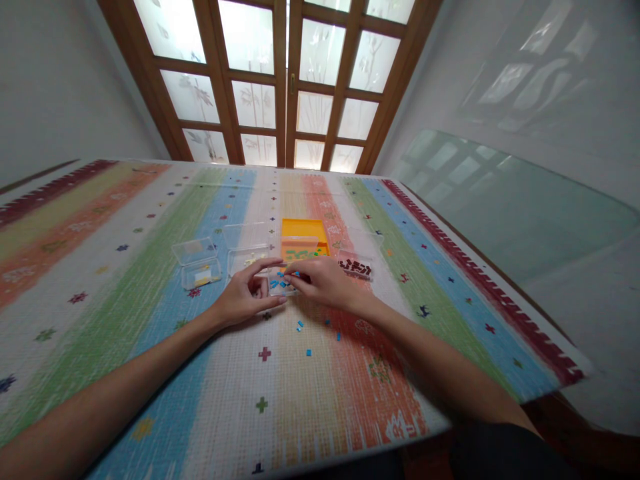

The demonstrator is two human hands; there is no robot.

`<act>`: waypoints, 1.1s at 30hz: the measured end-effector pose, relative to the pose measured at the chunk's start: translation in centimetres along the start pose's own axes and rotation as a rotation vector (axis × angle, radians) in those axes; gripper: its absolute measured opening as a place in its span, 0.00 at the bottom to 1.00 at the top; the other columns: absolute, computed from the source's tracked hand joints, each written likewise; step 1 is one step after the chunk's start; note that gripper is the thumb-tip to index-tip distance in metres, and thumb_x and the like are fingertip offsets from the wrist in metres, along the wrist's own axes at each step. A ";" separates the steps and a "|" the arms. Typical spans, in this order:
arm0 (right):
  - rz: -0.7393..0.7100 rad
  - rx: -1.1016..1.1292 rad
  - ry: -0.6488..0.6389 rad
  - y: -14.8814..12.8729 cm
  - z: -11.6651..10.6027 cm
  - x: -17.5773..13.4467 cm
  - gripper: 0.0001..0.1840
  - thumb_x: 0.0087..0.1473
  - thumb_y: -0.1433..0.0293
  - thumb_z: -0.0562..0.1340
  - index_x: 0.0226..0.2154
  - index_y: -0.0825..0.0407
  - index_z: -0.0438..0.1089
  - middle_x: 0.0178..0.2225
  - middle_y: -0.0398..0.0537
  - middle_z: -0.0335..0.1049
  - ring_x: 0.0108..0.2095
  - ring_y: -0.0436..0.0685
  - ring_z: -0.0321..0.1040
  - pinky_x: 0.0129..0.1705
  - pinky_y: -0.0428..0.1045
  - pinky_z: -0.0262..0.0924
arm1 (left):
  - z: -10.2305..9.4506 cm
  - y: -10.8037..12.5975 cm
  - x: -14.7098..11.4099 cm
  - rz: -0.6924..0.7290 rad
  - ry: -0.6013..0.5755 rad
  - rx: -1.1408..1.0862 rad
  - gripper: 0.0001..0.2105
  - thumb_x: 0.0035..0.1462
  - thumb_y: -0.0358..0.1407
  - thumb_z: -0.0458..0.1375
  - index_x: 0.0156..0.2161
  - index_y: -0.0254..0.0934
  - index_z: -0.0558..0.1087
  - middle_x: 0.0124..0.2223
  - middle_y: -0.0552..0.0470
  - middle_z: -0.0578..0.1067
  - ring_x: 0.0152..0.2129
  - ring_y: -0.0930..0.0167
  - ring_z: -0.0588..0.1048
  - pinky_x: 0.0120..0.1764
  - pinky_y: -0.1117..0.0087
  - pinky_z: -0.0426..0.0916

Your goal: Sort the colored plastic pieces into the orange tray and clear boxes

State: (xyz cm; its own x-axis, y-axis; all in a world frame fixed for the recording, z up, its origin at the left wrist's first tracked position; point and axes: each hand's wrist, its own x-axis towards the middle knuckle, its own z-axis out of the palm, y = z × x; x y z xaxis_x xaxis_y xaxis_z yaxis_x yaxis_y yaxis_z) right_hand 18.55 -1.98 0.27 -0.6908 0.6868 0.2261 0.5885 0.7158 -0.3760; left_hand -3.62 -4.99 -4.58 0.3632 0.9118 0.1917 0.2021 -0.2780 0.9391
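Note:
My left hand (245, 290) curves around a small clear plastic box (274, 291), thumb along its near side and index finger along its far side. Several small blue pieces (283, 284) lie inside that box. Over it, my right hand (320, 280) is closed in a pinch, with a bit of blue showing at the fingers; it looks like a small blue piece (297, 273). On the tablecloth nearer to me are several loose blue pieces (309, 353), some of them in the shadow of my right hand.
Behind my hands stands an open orange box (304, 227) with green pieces (300, 254). A clear box of dark red-brown pieces (357, 268) is on the right. Two open clear boxes, one with yellow pieces (203, 283), are at the left. A striped tablecloth (165, 373) covers the table.

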 end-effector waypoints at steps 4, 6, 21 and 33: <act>-0.080 0.083 0.023 0.2 -0.9 -0.3 0.10 0.66 0.71 0.61 0.41 0.56 0.79 0.30 0.47 0.77 0.28 0.49 0.66 0.33 0.46 0.52 | -0.1 -0.1 0.1 -0.002 0.016 0.020 0.34 0.54 0.40 0.72 0.62 0.34 0.68 0.22 0.65 0.63 0.17 0.78 0.62 0.22 0.77 0.56; -0.166 0.113 -0.039 0.2 -1.5 -0.5 0.08 0.64 0.71 0.63 0.38 0.56 0.79 0.27 0.45 0.75 0.27 0.49 0.64 0.33 0.46 0.52 | -0.1 -0.2 0.1 0.017 0.029 0.024 0.32 0.54 0.40 0.72 0.62 0.34 0.69 0.24 0.64 0.66 0.17 0.79 0.62 0.21 0.78 0.56; -0.299 -0.072 -0.591 -1.6 -2.3 -1.0 0.14 0.56 0.78 0.68 0.42 0.48 0.83 0.43 0.48 0.80 0.35 0.52 0.69 0.32 0.48 0.52 | -0.1 -0.6 0.3 0.052 0.047 0.037 0.31 0.53 0.40 0.72 0.61 0.37 0.70 0.50 0.46 0.79 0.25 0.76 0.76 0.27 0.75 0.73; -0.320 -0.063 -0.609 -1.3 -1.7 -0.6 0.14 0.55 0.81 0.68 0.39 0.49 0.84 0.42 0.47 0.82 0.38 0.52 0.73 0.34 0.47 0.56 | -0.1 -0.5 0.2 0.041 0.043 0.016 0.31 0.53 0.40 0.72 0.61 0.37 0.70 0.44 0.48 0.80 0.26 0.74 0.76 0.26 0.75 0.72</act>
State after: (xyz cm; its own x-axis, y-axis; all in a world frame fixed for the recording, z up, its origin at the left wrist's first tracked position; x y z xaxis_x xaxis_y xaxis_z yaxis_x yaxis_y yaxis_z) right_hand 18.86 -3.13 2.14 -0.9364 0.2604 -0.2352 0.3272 0.8900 -0.3176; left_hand -3.75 -4.60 -4.95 0.3326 0.9114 0.2425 0.2020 -0.3201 0.9256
